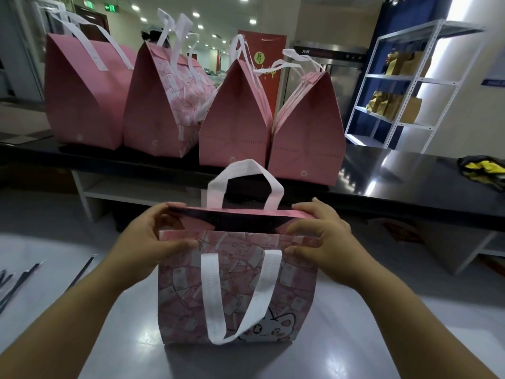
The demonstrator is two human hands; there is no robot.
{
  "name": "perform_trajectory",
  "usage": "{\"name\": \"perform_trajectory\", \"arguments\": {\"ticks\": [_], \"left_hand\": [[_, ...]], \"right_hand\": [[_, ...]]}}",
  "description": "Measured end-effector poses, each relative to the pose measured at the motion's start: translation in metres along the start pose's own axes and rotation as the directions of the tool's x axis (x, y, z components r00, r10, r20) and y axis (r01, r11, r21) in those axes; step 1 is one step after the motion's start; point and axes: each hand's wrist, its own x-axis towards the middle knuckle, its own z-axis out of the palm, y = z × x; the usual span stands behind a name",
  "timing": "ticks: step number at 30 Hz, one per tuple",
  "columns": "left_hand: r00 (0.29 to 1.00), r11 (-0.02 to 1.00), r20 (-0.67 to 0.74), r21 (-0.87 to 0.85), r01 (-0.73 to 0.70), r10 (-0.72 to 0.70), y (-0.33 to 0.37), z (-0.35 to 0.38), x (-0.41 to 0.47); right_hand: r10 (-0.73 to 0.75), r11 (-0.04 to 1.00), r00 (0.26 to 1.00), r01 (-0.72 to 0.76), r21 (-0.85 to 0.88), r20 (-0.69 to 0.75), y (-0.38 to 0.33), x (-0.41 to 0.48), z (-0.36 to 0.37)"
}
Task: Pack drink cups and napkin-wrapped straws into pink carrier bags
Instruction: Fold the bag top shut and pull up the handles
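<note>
A pink carrier bag (237,285) with white handles and a cartoon cat print stands upright on the grey table (382,337) right in front of me. My left hand (149,242) pinches the left end of its top rim and my right hand (318,236) pinches the right end, holding the mouth slightly apart. Its inside is dark, so the contents are hidden. Several more pink carrier bags (232,119) stand with their tops closed on the black counter (410,176) behind. No cups or straws are visible.
Thin dark strips (19,280) lie at the table's left edge. A yellow and black object (481,170) rests on the counter's right end. A white metal shelf (401,86) with brown paper bags stands at the back right.
</note>
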Motion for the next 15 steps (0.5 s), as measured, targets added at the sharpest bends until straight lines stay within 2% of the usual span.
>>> {"name": "perform_trajectory", "arguments": {"ticks": [3, 8, 13, 15], "left_hand": [[1.000, 1.000, -0.008, 0.020, -0.020, 0.020, -0.002, -0.003, 0.002], [0.993, 0.951, -0.057, 0.297, -0.083, 0.105, -0.004, -0.006, 0.008], [0.983, 0.955, 0.055, 0.232, -0.185, 0.177, -0.004, -0.008, 0.011], [0.969, 0.932, 0.083, 0.265, -0.246, 0.232, -0.004, -0.009, 0.011]], "right_hand": [[-0.016, 0.996, 1.000, 0.018, 0.092, -0.027, 0.005, 0.005, 0.004], [-0.126, 0.990, 0.985, 0.132, 0.042, -0.119, 0.004, 0.004, 0.005], [-0.089, 0.990, 0.983, 0.106, 0.098, -0.163, 0.004, 0.005, 0.007], [-0.127, 0.986, 0.976, 0.144, 0.084, -0.179, 0.004, 0.006, 0.007]]}}
